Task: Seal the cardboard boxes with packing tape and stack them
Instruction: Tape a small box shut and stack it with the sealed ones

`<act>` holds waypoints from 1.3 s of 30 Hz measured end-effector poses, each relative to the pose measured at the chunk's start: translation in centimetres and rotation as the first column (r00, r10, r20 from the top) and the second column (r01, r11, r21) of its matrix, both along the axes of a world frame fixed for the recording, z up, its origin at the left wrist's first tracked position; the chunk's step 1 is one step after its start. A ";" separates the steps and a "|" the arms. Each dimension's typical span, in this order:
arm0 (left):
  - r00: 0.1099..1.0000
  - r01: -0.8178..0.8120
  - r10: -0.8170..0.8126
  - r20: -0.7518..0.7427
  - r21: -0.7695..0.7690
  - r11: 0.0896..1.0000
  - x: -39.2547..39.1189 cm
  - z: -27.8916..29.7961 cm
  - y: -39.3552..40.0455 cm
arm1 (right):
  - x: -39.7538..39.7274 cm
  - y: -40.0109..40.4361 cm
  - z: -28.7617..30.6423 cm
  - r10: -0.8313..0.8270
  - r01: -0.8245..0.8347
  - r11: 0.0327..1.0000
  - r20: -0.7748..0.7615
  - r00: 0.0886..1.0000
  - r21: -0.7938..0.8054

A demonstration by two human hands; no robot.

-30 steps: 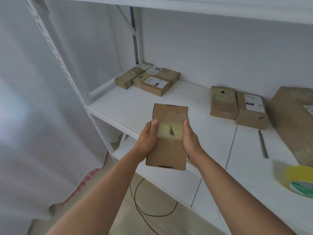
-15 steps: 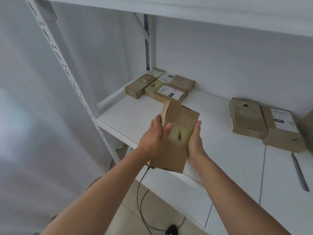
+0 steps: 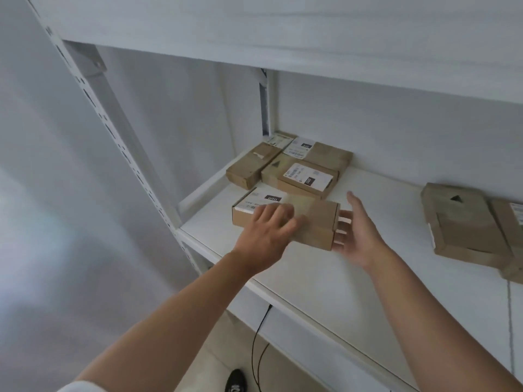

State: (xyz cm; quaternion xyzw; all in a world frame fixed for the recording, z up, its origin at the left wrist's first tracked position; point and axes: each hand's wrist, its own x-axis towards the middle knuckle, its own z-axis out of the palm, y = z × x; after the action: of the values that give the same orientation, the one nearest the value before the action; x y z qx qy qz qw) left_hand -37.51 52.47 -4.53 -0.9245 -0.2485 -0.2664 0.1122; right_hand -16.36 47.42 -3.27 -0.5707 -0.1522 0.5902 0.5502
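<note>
Our left hand (image 3: 268, 224) lies flat, fingers straight and blurred, on the top of a cardboard box (image 3: 311, 222) at its near left part. Our right hand (image 3: 353, 233) stands open at the box's right end, fingers straight and slightly apart, their tips touching that end face, thumb raised above it. We curl neither hand round the box.

The box rests on the white shelf (image 3: 325, 278), near its left front corner, its long side running left to right. A white label (image 3: 260, 200) covers the left part of its top.

Just behind it, in the back left corner of the shelf, we see three more boxes pressed together: a labelled box (image 3: 300, 176) nearest, a second labelled box (image 3: 319, 152) behind it against the back wall, and a plain narrow box (image 3: 252, 164) to their left.

Well apart, toward the right edge, another box (image 3: 464, 222) with a small black triangle mark lies flat, a further box at the frame's edge touching it.

Below the shelf a black cable (image 3: 256, 349) hangs toward the floor.
</note>
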 end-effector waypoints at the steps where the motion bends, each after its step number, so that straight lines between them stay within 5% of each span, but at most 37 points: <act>1: 0.999 0.037 -0.037 -0.007 0.029 0.999 -0.1 -0.7 0.7 | -0.4 0.3 -0.3 0.030 -0.030 1.000 0.073 0.997 -0.007; 6: 0.991 0.137 -0.137 0.002 -0.059 0.989 -1.6 -2.8 4.5 | -3.2 2.3 -2.2 -0.124 0.126 0.992 0.223 0.967 0.005; 10: 1.000 -0.018 0.020 0.009 -0.223 0.975 -4.7 -4.0 8.7 | -5.4 3.9 -3.3 -0.272 0.290 0.957 0.296 0.916 -0.019; 18: 0.991 -0.074 0.128 0.037 -0.645 0.761 -5.8 -5.8 13.2 | -8.5 6.1 -5.5 -0.359 0.462 0.886 0.562 0.745 -0.047; 31: 0.982 -0.055 0.156 0.108 -0.627 0.777 -5.5 -7.3 16.2 | -9.9 8.7 -6.5 -0.298 0.438 0.895 0.622 0.724 -0.081; 39: 0.989 -0.077 0.140 0.057 -0.604 0.794 -5.6 -6.8 16.8 | -9.7 9.5 -6.5 -0.185 0.415 0.901 0.759 0.624 -0.122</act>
State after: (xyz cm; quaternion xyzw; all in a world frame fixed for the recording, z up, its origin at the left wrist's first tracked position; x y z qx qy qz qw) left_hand -43.13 69.28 -11.29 -0.8824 -0.3777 -0.2126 -0.1832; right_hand -26.01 56.89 -9.77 -0.8485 -0.1736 0.2264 0.4458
